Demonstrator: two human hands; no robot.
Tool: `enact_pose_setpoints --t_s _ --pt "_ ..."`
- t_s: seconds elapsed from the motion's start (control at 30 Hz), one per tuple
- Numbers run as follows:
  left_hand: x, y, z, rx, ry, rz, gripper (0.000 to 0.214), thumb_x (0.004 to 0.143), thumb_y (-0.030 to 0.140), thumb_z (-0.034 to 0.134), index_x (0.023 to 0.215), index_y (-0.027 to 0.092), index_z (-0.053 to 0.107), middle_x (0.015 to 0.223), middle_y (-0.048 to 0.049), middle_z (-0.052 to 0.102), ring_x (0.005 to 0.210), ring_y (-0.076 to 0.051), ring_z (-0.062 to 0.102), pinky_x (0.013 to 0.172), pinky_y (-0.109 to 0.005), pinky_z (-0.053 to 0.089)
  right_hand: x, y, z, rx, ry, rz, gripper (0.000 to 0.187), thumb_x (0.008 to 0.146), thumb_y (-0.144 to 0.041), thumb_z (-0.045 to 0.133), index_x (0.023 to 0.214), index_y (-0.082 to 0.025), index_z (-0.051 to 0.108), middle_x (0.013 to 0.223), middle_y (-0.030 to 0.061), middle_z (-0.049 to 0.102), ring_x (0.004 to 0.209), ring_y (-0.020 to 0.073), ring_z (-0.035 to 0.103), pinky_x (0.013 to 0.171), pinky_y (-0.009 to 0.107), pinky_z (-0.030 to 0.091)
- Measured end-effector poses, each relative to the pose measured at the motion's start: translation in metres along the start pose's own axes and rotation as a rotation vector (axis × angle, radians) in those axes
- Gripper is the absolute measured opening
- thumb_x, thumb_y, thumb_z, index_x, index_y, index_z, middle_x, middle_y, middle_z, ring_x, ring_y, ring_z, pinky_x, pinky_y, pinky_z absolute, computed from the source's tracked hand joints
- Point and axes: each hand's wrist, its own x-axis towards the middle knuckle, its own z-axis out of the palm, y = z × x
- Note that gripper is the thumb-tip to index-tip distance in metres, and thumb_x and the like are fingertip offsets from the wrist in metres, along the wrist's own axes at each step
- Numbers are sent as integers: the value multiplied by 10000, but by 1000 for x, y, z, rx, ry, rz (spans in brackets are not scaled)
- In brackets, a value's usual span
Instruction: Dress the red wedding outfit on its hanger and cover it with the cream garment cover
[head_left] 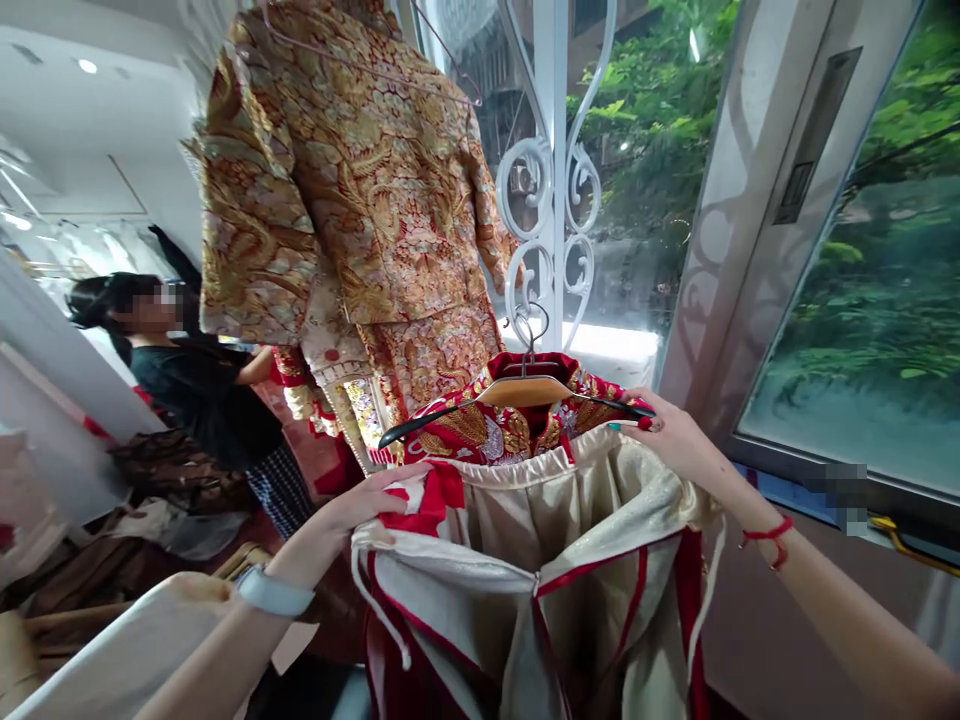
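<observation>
My left hand grips the left edge of a cream-lined red skirt waistband, fingers closed on the red fabric. On the right side, my right hand pinches the waistband and the end of a black-armed wooden hanger. That hanger carries a red and gold embroidered garment and hooks onto a white scrolled iron grille. Above hangs a gold embroidered jacket with its matching skirt below it.
A person in a black top stands at the left behind the hanging jacket. Large windows with green trees outside fill the right. Piled cloth and boxes lie at the lower left.
</observation>
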Motion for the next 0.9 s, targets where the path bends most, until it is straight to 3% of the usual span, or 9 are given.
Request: enact_pose_setpoints --t_s 0.1,0.2,0.3,0.43,0.57,0.73,0.9 --pt "2 9 -9 -62 1 -47 781 552 142 669 1328 149 581 990 -73 750 775 -214 669 684 -294 516 -5 -4 -1 -65 16 -22 373 804 -386 570 1139 -230 627 896 51 719 628 185 602 598 299 483" --pt "7 13 -21 -85 -30 -79 868 504 104 646 1365 119 531 844 -40 739 636 -153 622 598 -251 476 -7 -9 -7 -98 42 -5 348 827 -414 541 1098 -223 647 752 30 701 538 175 556 529 284 431" --pt "14 8 -28 -24 -34 -83 882 473 91 624 1350 119 535 731 11 702 538 -109 548 522 -220 417 -7 -10 -8 -110 114 10 347 830 -442 537 1060 -210 654 621 7 642 464 160 489 474 270 368" --pt "23 -6 -24 94 34 -39 782 459 103 597 1240 111 613 738 11 687 587 -134 567 563 -248 442 -6 -7 -4 -115 169 16 360 819 -468 563 1057 -215 656 617 8 633 460 155 476 489 267 366" --pt "28 -6 -25 293 146 26 625 463 140 584 1078 102 693 717 -2 677 724 -220 631 710 -335 510 -10 -11 -2 -116 155 51 315 812 -431 564 1045 -231 635 602 1 625 454 157 471 506 272 374" --pt "24 23 -35 549 188 230 568 449 122 535 976 156 744 1031 -45 728 1130 -299 598 1072 -398 394 -15 -26 -7 -69 196 77 294 790 -436 575 989 -223 613 527 -17 567 442 155 467 499 267 371" --pt "25 51 -28 738 270 313 653 449 132 483 1043 162 752 1135 -58 706 1140 -319 590 1087 -417 385 -22 -29 -6 -54 242 61 302 797 -430 586 1004 -211 602 595 9 640 475 160 513 507 263 389"
